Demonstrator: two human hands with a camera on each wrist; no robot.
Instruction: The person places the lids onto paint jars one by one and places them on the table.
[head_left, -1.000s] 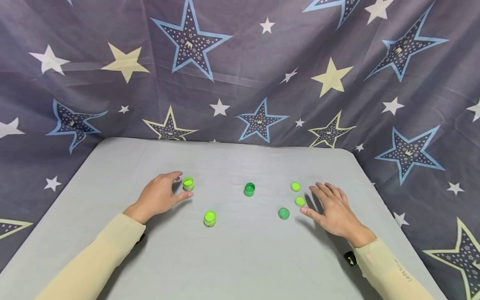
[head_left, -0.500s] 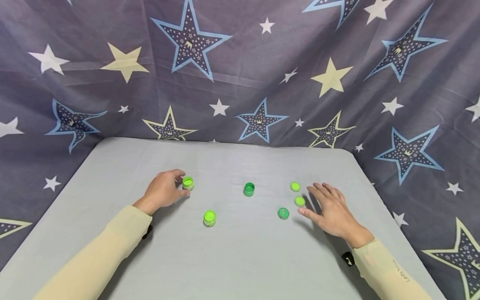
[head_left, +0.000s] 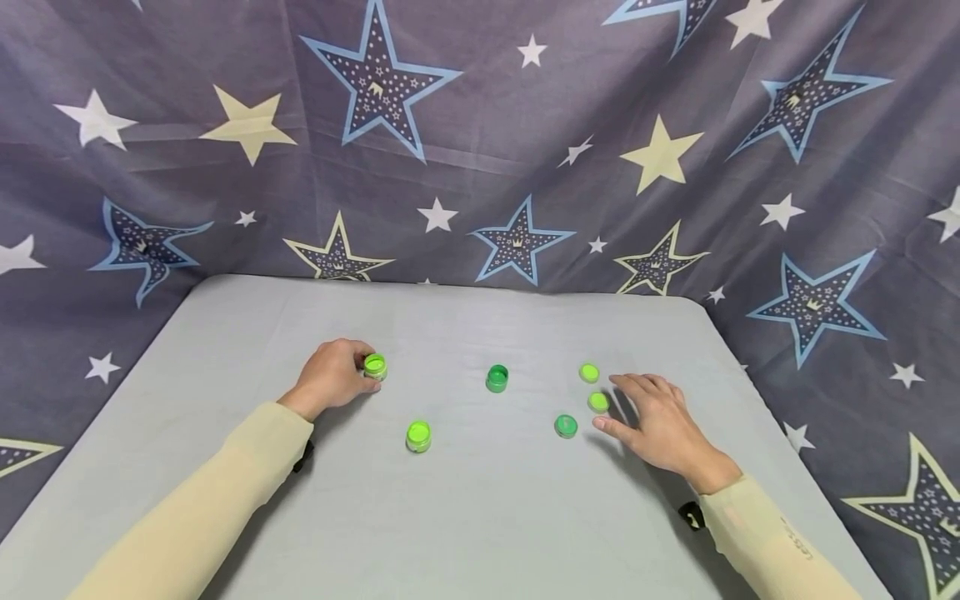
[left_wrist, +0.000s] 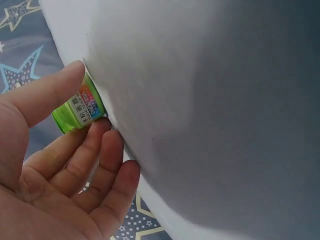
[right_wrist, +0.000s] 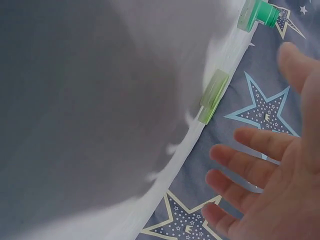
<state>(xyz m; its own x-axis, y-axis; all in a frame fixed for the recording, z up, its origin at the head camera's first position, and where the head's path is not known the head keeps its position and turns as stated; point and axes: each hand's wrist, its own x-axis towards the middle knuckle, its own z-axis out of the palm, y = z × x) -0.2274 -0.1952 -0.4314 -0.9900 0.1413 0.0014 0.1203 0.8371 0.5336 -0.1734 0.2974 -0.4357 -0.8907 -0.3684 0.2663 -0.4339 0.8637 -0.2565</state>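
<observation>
- The left hand [head_left: 330,379] grips a small light-green jar [head_left: 375,366] that stands on the grey counter [head_left: 480,517]; the thumb and curled fingers close round its sides. The left wrist view shows the same grip: the thumb on one side of the jar [left_wrist: 79,111] and fingertips [left_wrist: 102,127] on the other, over its coloured label.
- Taking the dark-green jar [head_left: 497,377] near the middle of the counter as landmark, the gripped jar stands well to its left and slightly farther from the person.
- A second light-green jar [head_left: 418,435] stands to the left of the dark-green jar and nearer the person, apart from the left hand.
- The right hand [head_left: 654,421] lies released to the right of the dark-green jar, fingers spread and nearly straight, grasping nothing. A light-green lid [head_left: 597,402] lies just beside its fingertips; whether they touch cannot be told.
- A dark-green lid [head_left: 566,426] lies right of the dark-green jar and nearer the person, just off the thumb of the right hand.
- Another light-green lid [head_left: 589,372] lies right of the dark-green jar at about the same depth, near the right hand but apart from it.
- In the head view the left hand hides most of the side of the gripped jar; only its top and a sliver of wall show.
- The label print is too small to read.
- In the right wrist view the palm and fingers [right_wrist: 250,170] are cut off at the frame edge, and the lids appear edge-on and blurred, so which is which cannot be told there.
</observation>
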